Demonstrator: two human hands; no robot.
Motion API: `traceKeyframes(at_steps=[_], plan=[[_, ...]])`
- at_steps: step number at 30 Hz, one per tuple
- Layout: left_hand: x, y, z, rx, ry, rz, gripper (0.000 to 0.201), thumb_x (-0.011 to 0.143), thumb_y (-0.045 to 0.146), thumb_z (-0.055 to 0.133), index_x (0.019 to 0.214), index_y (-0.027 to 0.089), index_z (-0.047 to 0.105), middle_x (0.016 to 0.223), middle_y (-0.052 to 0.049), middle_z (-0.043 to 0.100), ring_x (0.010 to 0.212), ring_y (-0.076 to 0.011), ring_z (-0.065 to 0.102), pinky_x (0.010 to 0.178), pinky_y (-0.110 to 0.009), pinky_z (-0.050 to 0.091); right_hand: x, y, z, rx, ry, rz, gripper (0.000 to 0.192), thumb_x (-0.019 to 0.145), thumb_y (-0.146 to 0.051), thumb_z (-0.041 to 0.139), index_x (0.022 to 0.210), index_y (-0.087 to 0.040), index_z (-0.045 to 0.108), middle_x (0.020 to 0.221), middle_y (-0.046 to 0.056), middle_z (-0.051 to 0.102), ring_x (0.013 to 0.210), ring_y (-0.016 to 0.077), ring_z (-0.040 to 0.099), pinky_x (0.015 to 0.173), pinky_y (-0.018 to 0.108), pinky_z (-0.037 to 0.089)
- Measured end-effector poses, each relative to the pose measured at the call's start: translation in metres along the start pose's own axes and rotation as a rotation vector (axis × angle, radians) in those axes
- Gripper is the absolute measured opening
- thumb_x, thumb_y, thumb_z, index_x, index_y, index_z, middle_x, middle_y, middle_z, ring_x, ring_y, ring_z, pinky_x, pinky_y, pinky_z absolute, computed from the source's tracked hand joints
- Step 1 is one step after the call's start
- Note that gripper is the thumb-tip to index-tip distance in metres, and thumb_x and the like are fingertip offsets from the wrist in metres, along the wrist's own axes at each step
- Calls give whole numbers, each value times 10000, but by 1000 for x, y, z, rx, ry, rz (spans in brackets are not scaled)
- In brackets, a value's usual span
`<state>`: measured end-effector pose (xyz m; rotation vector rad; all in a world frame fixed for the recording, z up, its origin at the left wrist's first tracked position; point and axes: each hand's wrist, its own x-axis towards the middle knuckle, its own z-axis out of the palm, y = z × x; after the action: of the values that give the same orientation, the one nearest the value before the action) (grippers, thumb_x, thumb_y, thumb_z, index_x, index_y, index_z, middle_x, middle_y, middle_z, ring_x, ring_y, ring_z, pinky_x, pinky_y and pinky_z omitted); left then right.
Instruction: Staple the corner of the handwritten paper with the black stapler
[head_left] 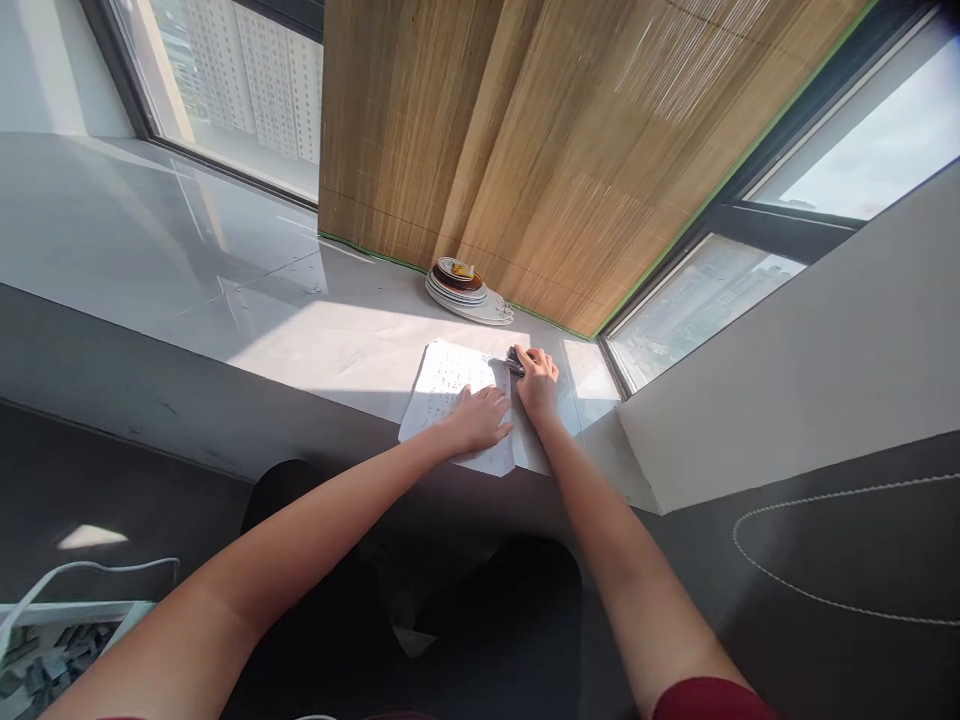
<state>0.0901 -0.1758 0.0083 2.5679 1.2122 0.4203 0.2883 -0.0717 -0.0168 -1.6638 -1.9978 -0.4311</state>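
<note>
Right grip [538,380] closed around black stapler [514,362]

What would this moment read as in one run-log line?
left hand: resting on paper | right hand: holding apparent stapler at paper's right edge | paper: bears writing, on windowsill | plates: stacked near blind

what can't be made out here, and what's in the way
- Head view: writing on the paper, too small to read and partly under the left hand.
- Head view: the black tool's full shape, partly covered by the right hand.
- Head view: the yellow item on the plates, too small to identify.
- Head view: the bin, cut off by the left edge.
</note>
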Motion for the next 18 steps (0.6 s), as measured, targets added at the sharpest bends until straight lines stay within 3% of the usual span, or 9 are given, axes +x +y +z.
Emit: traceKeyframes(at_steps=[3, 6, 9, 12, 18], plan=[[11, -13, -17, -31, 0, -25, 362, 1077, 374, 532, 1278, 163, 747, 1488, -185, 665, 1386, -371, 615, 1171, -555, 513, 0, 2, 4, 17, 15, -5, 746, 834, 49, 486, 1474, -272, 696, 1324, 118, 674, 1170, 281, 564, 1052, 425, 387], [36, -50, -43, -43, 62, 7, 267, 1021, 251, 551, 1022, 164, 803, 1143, -128, 797, 1127, -308, 725, 1080, -476, 567, 0, 5, 9, 40, 38, -1, 757, 828, 61, 483, 1458, -292, 710, 1324, 110, 675, 1171, 277, 564, 1064, 435, 397], [69, -91, -61, -108, 86, 53, 229, 1008, 241, 593, 1084, 191, 803, 1213, -94, 806, 1158, -261, 718, 1082, -419, 564, 1, 7, 11, 69, 53, 0, 741, 841, 58, 474, 1440, -297, 726, 1315, 108, 678, 1172, 274, 564, 1075, 447, 410], [100, -114, -58, -161, 103, 154, 207, 994, 252, 652, 1136, 205, 794, 1251, -77, 806, 1203, -251, 710, 1128, -430, 542, 0, 9, 10, 88, 71, -10, 721, 865, 48, 468, 1442, -298, 728, 1301, 104, 685, 1171, 275, 570, 1075, 458, 431], [130, -122, -28, -281, 125, 216, 284, 956, 260, 719, 1227, 220, 795, 1350, -64, 772, 1275, -231, 694, 1165, -407, 531, -1, 11, 8, 116, 99, -46, 675, 914, 35, 467, 1418, -318, 745, 1273, 92, 688, 1155, 273, 594, 1069, 465, 476]])
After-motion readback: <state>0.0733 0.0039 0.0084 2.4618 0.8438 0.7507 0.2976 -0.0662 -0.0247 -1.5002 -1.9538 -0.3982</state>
